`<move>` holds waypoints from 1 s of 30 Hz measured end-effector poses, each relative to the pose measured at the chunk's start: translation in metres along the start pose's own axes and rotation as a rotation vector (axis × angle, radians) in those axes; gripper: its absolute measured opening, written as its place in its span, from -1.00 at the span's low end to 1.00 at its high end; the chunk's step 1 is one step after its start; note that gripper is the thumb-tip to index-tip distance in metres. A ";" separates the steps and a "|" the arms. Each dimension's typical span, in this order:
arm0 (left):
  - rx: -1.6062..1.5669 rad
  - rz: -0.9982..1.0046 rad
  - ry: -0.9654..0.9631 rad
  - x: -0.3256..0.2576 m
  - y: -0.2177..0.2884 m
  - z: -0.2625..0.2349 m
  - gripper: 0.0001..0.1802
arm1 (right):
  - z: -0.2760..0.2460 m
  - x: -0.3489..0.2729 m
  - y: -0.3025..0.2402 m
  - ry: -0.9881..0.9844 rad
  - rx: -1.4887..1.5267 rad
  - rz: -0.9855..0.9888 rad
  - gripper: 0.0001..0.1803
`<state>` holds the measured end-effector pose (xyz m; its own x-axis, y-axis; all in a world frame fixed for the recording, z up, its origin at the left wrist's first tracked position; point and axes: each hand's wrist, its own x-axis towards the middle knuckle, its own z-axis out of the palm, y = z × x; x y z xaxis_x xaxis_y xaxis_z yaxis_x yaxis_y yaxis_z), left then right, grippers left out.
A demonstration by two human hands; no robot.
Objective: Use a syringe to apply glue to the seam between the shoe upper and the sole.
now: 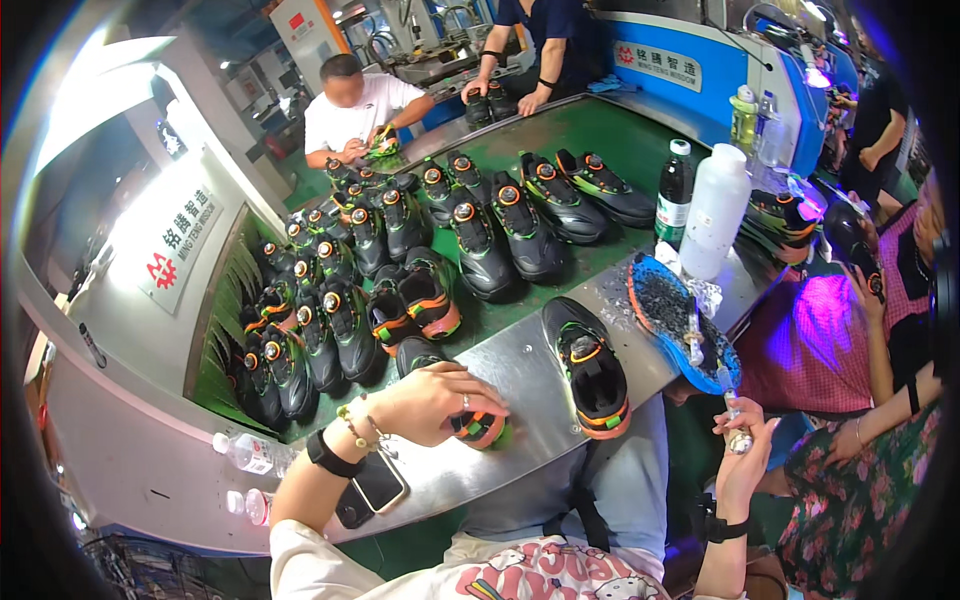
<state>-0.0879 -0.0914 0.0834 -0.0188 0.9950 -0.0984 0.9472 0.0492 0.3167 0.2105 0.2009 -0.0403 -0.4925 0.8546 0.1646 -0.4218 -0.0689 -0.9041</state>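
Note:
My left hand (435, 400) rests over a black and orange sports shoe (418, 353) on the metal table edge, its fingers closed over the shoe's upper and hiding much of it. A second black shoe (588, 365) with a dial and orange-green heel stands to its right, apart from both hands. My right hand (745, 450) is closed around a slim, clear syringe-like tool (733, 408) with a silvery end. This tool is beside the near end of a blue sole-shaped tray (640, 298) strewn with black crumbs. A similar slim piece (694, 338) lies on the tray.
Rows of black shoes (480, 250) cover the green tabletop. A white bottle (715, 215) and dark drink bottle (673, 190) stand behind the tray. Phones (380, 485) and plastic bottles (245, 452) lie left. Co-workers sit or stand across and at right, two handling shoes across the table.

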 end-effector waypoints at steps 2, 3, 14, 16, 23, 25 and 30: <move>0.105 -0.020 -0.283 0.003 0.005 -0.008 -0.12 | -0.001 0.005 0.003 -0.017 -0.050 -0.060 -0.33; 0.096 -0.022 -0.289 0.005 0.008 -0.007 -0.12 | -0.003 0.007 0.004 -0.017 -0.053 -0.049 -0.33; 0.381 -0.092 0.056 0.018 0.012 0.001 -0.40 | -0.015 0.019 0.024 -0.108 -0.080 -0.005 -0.31; 0.132 -0.286 0.272 0.025 0.048 -0.004 -0.27 | -0.013 0.018 0.017 -0.107 -0.138 0.007 -0.30; -0.702 -0.618 0.632 0.046 0.157 0.053 0.03 | -0.011 0.013 0.003 -0.112 -0.116 -0.013 -0.32; -0.397 -0.429 0.746 0.066 0.161 0.088 0.02 | -0.011 0.012 0.004 -0.127 -0.136 0.005 -0.33; -0.157 -0.448 0.799 0.078 0.176 0.126 0.02 | -0.017 0.013 0.001 -0.090 -0.247 0.029 -0.30</move>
<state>0.1179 -0.0156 0.0128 -0.6424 0.6421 0.4184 0.7454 0.3963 0.5361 0.2167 0.2211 -0.0463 -0.5722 0.8040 0.1616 -0.2134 0.0442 -0.9760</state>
